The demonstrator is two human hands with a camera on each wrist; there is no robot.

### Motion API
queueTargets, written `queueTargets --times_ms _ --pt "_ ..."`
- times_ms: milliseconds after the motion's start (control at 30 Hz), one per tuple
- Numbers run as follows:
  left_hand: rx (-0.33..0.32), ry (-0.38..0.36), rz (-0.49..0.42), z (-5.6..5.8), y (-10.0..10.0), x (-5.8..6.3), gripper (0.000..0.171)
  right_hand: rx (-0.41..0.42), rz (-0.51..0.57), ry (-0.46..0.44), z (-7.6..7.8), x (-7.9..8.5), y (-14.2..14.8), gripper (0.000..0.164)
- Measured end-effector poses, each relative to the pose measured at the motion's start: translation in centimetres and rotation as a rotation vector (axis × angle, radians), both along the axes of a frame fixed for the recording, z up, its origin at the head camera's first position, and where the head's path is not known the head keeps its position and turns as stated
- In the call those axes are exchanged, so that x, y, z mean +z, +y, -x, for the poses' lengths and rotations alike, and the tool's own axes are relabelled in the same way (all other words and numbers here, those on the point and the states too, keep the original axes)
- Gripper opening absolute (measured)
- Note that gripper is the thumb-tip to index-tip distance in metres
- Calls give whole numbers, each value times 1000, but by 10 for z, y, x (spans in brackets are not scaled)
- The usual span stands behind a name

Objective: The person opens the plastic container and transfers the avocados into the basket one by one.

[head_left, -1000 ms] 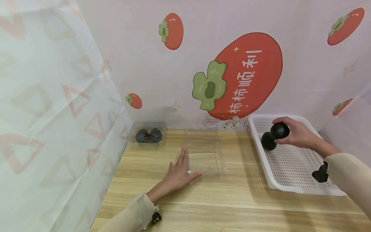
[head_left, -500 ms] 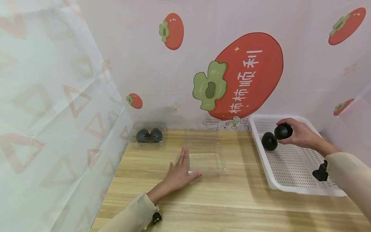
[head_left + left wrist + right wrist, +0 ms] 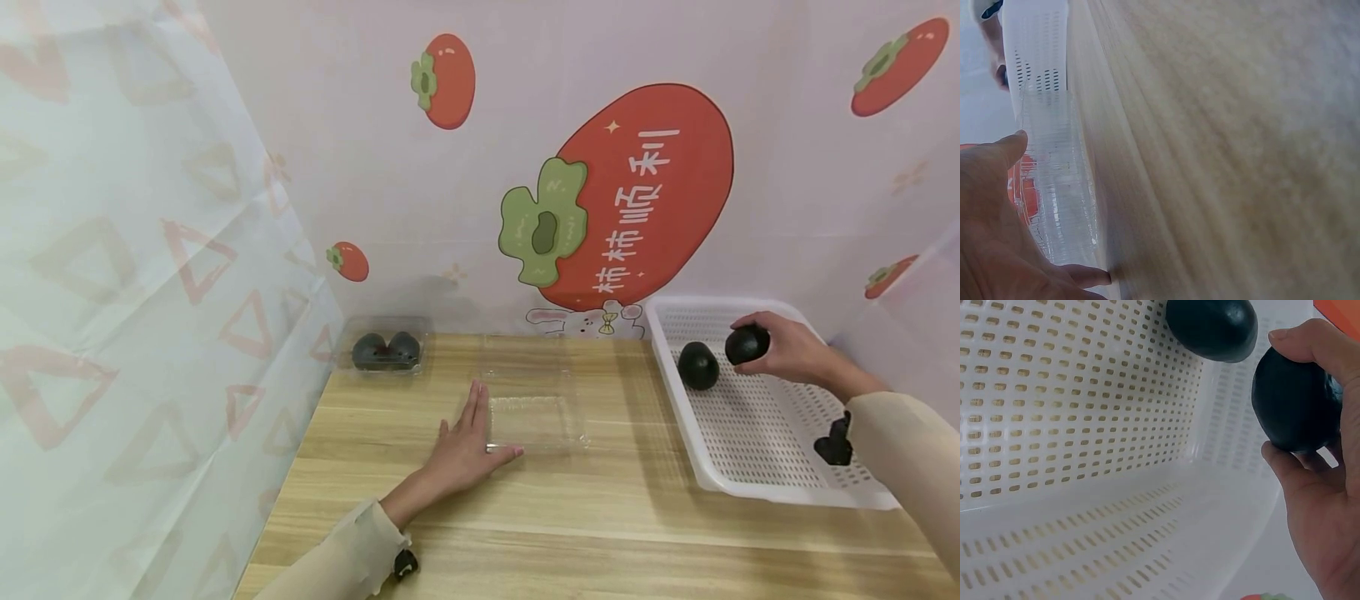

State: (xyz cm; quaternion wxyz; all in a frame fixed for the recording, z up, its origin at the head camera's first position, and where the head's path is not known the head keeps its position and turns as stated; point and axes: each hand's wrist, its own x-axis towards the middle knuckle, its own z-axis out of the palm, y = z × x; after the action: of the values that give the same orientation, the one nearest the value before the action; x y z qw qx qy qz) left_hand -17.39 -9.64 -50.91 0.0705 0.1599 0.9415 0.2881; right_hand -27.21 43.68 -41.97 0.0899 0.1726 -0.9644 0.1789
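My right hand (image 3: 787,346) grips a dark, smooth avocado (image 3: 747,343) over the white basket, thumb on one side and fingers on the other. A second avocado (image 3: 698,366) lies in the basket (image 3: 699,477) by its left wall; both also show in the right wrist view, where a gap separates the held avocado (image 3: 1294,400) from the lying one (image 3: 1216,328). My left hand (image 3: 461,454) rests at the left edge of an opened clear plastic box (image 3: 528,421), fingers straight along its side and thumb spread along its front. The left wrist view shows the box (image 3: 1060,181) beside that thumb.
At the back left stands another clear box (image 3: 345,360), closed, with two dark avocados inside. A printed cloth (image 3: 465,192) hangs behind the wooden table (image 3: 570,533), and another white cloth stands along the left side.
My right hand has moved a little to the right with the avocado, widening the gap to the one lying in the basket. My left hand stays in place at the box.
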Motion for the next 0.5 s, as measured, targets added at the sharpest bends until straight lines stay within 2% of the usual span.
queueTargets --times_ms 233,500 --pt "0 0 9 0 0 0 115 -17 -14 -48 4 -4 5 67" --pt "-3 1 3 0 0 0 114 -57 -34 -179 6 -9 10 72"
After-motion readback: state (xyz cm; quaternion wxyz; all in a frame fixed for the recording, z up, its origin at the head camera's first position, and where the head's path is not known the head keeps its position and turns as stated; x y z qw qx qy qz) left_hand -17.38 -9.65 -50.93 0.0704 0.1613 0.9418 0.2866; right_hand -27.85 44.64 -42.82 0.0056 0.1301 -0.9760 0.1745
